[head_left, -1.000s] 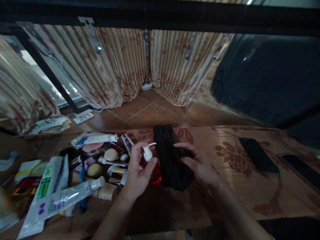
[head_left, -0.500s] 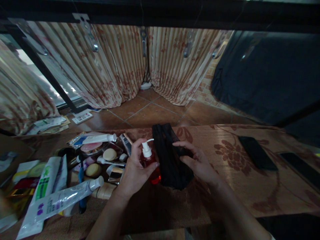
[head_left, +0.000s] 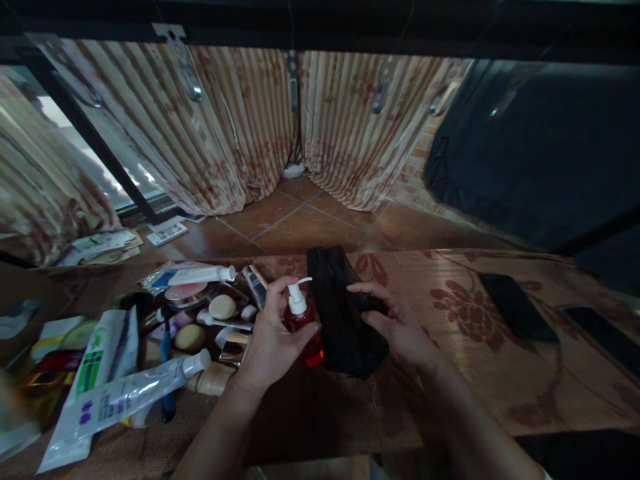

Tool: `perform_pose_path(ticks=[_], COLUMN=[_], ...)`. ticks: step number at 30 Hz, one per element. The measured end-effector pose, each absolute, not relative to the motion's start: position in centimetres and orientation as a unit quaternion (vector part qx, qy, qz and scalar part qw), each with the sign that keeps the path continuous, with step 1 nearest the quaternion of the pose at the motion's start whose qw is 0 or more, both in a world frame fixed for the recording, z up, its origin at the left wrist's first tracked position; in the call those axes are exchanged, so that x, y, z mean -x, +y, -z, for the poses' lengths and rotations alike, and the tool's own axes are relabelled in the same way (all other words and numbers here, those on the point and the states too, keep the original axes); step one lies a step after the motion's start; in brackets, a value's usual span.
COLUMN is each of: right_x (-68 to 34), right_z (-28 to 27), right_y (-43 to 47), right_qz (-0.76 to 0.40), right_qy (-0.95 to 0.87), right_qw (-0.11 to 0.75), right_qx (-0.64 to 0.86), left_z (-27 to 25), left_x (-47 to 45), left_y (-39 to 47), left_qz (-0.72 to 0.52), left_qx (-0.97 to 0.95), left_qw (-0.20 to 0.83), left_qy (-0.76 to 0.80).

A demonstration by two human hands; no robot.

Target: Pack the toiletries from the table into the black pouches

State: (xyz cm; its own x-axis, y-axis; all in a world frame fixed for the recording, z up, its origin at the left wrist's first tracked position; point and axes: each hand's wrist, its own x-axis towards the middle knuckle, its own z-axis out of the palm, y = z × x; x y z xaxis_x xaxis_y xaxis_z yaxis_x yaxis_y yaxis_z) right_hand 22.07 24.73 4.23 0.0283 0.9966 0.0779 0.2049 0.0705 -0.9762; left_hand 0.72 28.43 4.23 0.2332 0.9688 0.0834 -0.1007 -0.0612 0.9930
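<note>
left hand [head_left: 277, 340]: thumb and fingers clasped round red pump bottle [head_left: 302, 316] — gripped, but outside black mesh bag [head_left: 340, 333], just beside it. right hand [head_left: 403, 330] at bag's far side; pinching or not, cannot tell. toiletries [head_left: 137, 393] lie loose on worktop [head_left: 470, 393].

Over the last second our left hand [head_left: 273, 340] has tilted the red bottle [head_left: 315, 352], and its white pump head [head_left: 297, 300] has shifted slightly towards twelve o'clock! Our thumb [head_left: 306, 336] has swung clockwise, closer to two o'clock, and suddenly we see more red body beneath the collar.
</note>
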Motion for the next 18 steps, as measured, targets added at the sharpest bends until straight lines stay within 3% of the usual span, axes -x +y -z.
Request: perform_pose_path(ticks=[7, 18], right_x=[-21.98, -22.12], right_z=[-4.44, -4.28], right_y=[24.74, 24.71], right_qz=[-0.419, -0.424], right_qy=[-0.550, -0.554], right_qw=[0.475, 0.471], right_qx=[0.545, 0.540], left_z=[-3.90, -3.78], left_x=[-0.73, -1.29], left_y=[28.61, 28.14], left_qz=[-0.477, -0.447], left_qx=[-0.600, -0.600], left_qw=[0.509, 0.546], left_qy=[0.393, 0.377])
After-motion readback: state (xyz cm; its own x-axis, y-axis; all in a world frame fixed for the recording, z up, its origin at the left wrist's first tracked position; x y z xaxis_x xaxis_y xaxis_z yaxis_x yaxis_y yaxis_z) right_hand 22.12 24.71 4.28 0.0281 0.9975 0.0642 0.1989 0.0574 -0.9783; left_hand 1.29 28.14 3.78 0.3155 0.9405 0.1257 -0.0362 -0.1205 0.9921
